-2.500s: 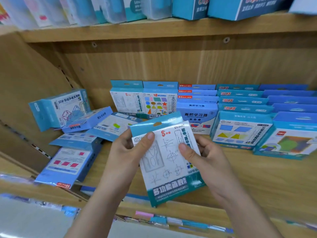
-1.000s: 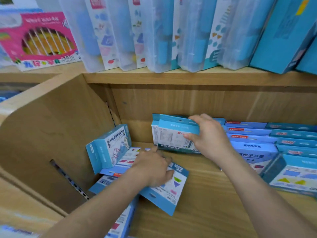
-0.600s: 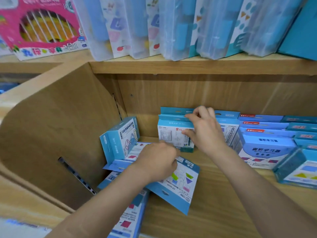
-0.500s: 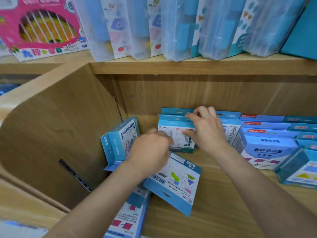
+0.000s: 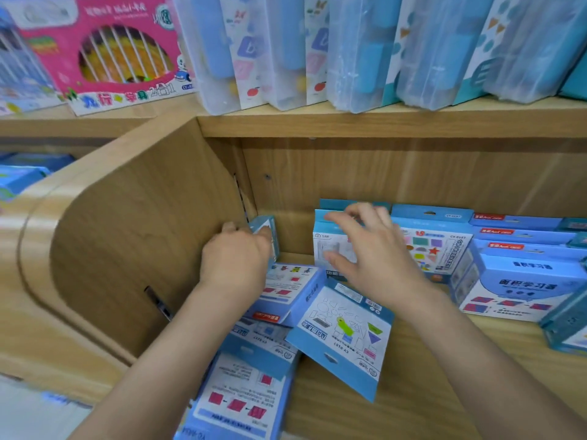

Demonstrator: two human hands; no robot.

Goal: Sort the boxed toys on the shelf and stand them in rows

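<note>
Sorting underway: left hand [image 5: 236,260] curls its fingers round a tilted box [image 5: 265,231] beside the side wall [image 5: 143,249]. Right hand [image 5: 376,260], fingers spread, is at the standing row [image 5: 435,249], where that box probably belongs upright.

Shop floor, toy or stationery section. Wooden display shelves [image 5: 381,125] carry many copies of the same blue boxed toys [image 5: 521,287], with hang-tab holes [image 5: 429,213] punched in the cards. Above them are clear plastic cases [image 5: 359,52] in a row and a pink retail box [image 5: 120,49].
</note>
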